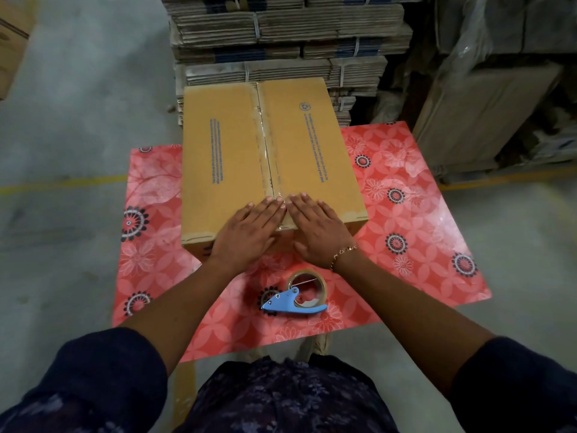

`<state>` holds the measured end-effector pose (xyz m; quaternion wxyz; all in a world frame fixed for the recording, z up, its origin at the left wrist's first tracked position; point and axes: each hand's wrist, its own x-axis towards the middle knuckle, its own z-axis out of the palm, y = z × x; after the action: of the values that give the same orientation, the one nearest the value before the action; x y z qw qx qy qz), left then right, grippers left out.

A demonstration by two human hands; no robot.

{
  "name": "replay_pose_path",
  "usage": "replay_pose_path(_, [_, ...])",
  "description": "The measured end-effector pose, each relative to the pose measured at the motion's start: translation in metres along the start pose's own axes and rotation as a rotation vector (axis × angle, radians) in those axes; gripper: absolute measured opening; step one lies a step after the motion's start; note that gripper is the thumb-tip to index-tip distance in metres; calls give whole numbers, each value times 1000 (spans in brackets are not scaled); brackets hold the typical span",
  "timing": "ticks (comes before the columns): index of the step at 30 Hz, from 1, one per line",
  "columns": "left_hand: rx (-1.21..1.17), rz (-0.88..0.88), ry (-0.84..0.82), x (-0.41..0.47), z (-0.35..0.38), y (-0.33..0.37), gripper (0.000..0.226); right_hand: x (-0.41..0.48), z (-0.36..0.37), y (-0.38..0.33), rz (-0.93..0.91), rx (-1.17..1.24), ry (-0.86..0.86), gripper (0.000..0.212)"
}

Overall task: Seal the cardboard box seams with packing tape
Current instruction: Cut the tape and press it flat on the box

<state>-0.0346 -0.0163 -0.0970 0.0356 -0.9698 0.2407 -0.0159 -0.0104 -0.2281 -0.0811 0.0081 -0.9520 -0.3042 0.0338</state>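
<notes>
The head camera looks steeply down, close over the table (406,214) from its near edge.

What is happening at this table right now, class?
A person is pressing both palms flat on the near end of a cardboard box, the left hand and right hand on either side of the centre seam. Clear packing tape already runs along that seam. The blue tape dispenser lies on the red floral table, nearer the person, with no hand on it.
</notes>
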Motion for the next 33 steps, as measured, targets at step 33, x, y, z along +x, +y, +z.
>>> replay_pose_path(33, [-1297, -1077, 289, -105, 0, -125, 45, 32, -3, 15, 697, 1155, 11, 65])
